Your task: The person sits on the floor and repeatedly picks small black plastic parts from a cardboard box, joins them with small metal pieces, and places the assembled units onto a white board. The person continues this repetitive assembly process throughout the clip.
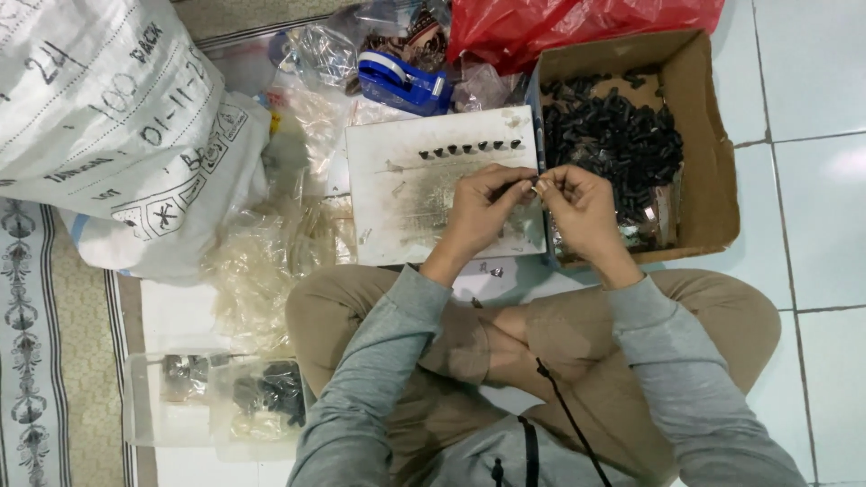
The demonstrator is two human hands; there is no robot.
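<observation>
Above a white board (406, 198), left hand (483, 212) and right hand (582, 212) meet. Fingertips pinch one tiny dark part (532, 184) together (cardboard box (708, 162) of black pieces beside)

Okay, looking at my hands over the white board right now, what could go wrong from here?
1. Both hands, left hand and right hand, pinch one tiny part above the board; if the grip slips, it could drop and be hard to find among the clear bags.
2. The row of black pieces stands just beyond the fingers; a stray move could knock them over.
3. The box of black parts sits right by the right wrist and could be nudged.
</observation>
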